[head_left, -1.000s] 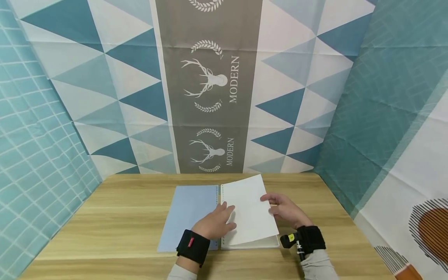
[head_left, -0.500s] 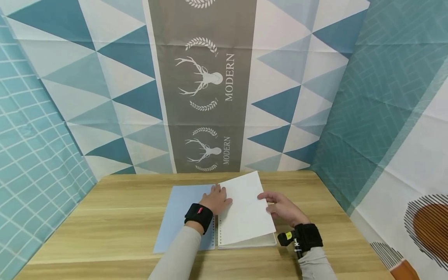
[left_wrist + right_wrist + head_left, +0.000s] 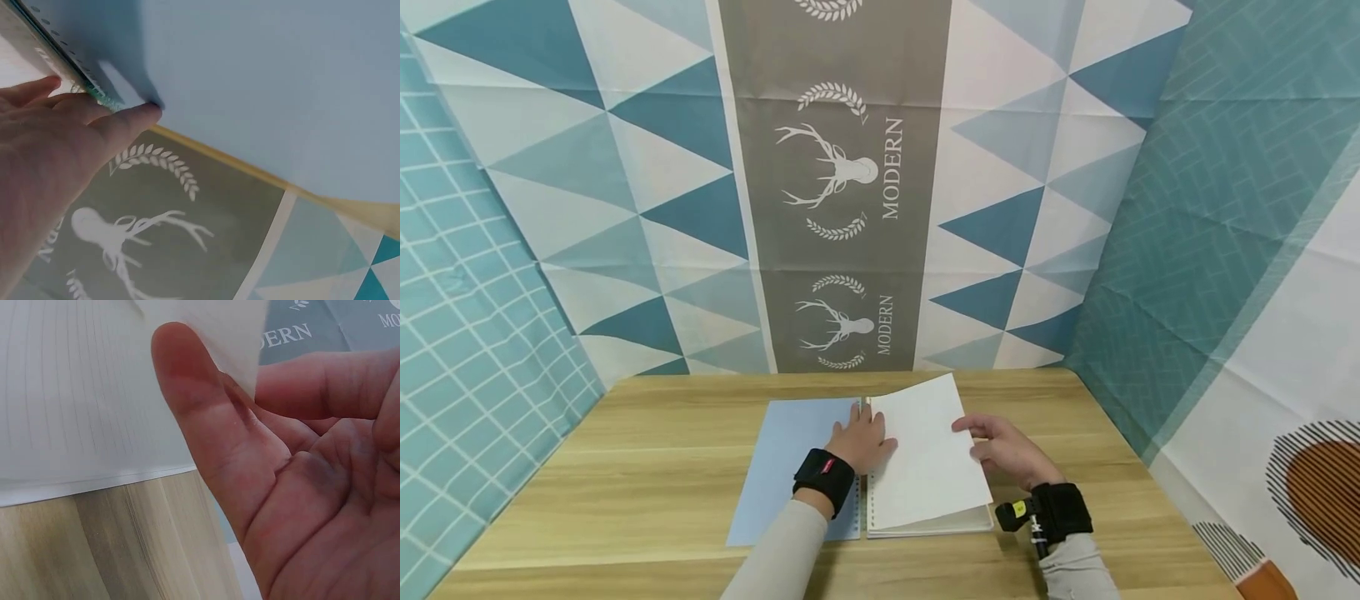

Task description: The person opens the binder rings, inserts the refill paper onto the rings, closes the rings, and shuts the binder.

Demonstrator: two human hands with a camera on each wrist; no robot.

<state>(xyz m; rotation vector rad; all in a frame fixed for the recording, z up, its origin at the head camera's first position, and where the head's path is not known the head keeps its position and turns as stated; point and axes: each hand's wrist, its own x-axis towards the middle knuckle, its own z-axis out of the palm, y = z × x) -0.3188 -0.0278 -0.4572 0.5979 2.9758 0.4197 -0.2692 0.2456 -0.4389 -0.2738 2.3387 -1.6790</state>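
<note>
A spiral-holed notebook lies opened flat on the wooden table, its light blue cover (image 3: 786,467) to the left and its white top page (image 3: 928,458) to the right. Across the upper half of the binding rests my left hand (image 3: 859,442), fingers stretched forward and thumb on the white page. My right hand (image 3: 1013,452) pinches the right edge of that page, holding it lifted and slanted over the sheets below. In the right wrist view, the thumb (image 3: 187,375) lies on one side of the raised sheet, above a lined page (image 3: 69,394). The left wrist view shows fingertips at the binding (image 3: 81,78).
The wooden table (image 3: 647,475) extends around the notebook. Patterned cloth (image 3: 842,208) hangs behind it, with tiled-print cloth (image 3: 467,275) at the left and another cloth (image 3: 1195,275) at the right. A small black camera (image 3: 1013,514) sits on the right wrist.
My left hand has moved up and left, from the page onto the upper binding. The right hand keeps hold of the page edge, nearly unmoved. The head view has shifted slightly.
</note>
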